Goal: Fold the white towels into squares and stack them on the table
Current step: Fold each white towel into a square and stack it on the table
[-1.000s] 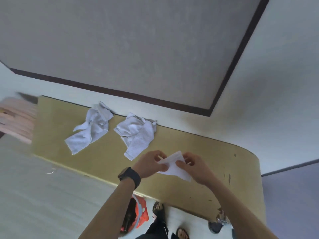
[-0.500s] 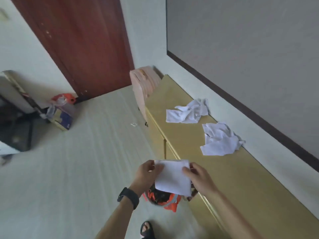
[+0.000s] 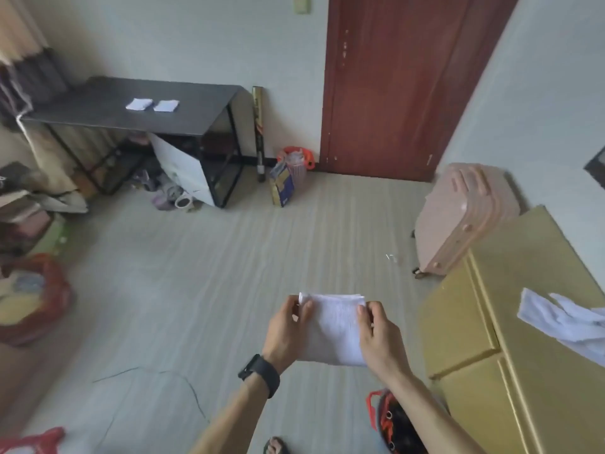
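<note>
Both hands: your left hand (image 3: 284, 334) and right hand (image 3: 381, 337) pinch the towel (image 3: 334, 329) by its sides.
Table (image 3: 91, 109): two squares (image 3: 139, 104) lie side by side.

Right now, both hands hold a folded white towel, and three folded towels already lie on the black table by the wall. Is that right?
Not quite. The head view shows two folded towels side by side on the black table, not three. The rest is correct: the left hand and the right hand both hold a folded white towel.
</note>
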Action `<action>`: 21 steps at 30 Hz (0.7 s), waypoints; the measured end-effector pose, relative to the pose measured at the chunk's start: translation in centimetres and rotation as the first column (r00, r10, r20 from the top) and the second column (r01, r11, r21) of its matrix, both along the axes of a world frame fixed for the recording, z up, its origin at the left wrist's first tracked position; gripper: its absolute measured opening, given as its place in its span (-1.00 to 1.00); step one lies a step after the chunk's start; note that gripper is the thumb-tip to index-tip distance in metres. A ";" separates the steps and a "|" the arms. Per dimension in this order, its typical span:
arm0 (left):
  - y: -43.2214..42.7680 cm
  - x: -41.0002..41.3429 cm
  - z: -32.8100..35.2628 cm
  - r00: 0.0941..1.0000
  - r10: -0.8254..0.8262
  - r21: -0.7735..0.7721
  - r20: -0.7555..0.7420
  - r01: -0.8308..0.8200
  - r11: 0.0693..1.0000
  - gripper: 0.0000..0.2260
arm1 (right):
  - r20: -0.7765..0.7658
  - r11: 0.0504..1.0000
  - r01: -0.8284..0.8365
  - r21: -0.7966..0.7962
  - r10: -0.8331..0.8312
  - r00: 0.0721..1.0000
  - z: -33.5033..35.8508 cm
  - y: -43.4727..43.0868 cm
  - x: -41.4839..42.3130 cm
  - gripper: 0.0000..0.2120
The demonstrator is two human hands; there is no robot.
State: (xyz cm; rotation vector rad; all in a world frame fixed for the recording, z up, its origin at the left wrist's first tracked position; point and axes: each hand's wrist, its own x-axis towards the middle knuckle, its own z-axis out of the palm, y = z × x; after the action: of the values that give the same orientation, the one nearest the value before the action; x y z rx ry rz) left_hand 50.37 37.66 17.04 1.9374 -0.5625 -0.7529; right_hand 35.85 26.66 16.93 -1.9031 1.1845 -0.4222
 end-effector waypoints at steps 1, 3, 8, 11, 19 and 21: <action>0.6 2.4 0.1 0.999 0.033 0.006 0.000 -0.033 0.999 -0.79 | -0.007 0.999 -0.028 -0.027 0.028 1.000 0.1 0.3 2.7 -0.78; 1.9 7.1 0.2 0.992 0.120 0.000 -0.036 -0.121 0.993 -0.79 | -0.017 0.994 -0.084 -0.073 0.083 0.996 0.6 0.9 8.1 -0.79; 4.4 16.7 2.4 0.941 0.312 -0.036 -0.131 -0.319 0.947 -0.60 | 0.024 0.970 -0.227 -0.088 0.230 0.973 1.5 1.9 20.0 -0.76; 5.1 22.2 4.0 0.937 0.348 -0.024 -0.034 -0.349 0.937 -0.59 | 0.050 0.948 -0.298 -0.109 0.304 0.951 2.2 1.8 26.9 -0.75; 2.9 40.3 5.4 0.876 0.402 -0.034 0.266 -0.408 0.912 -0.75 | 0.143 0.916 -0.373 -0.149 0.393 0.909 3.2 -1.5 46.1 -0.75; 1.4 45.2 5.9 0.865 0.461 -0.051 0.199 -0.461 0.886 -0.77 | 0.167 0.909 -0.381 -0.171 0.407 0.898 3.8 -3.0 51.4 -0.75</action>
State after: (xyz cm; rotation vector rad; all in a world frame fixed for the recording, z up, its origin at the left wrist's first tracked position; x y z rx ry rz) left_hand 95.55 39.11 22.93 2.0510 -0.1982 -0.2452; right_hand 87.20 23.66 20.70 -2.0992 0.6268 -0.4636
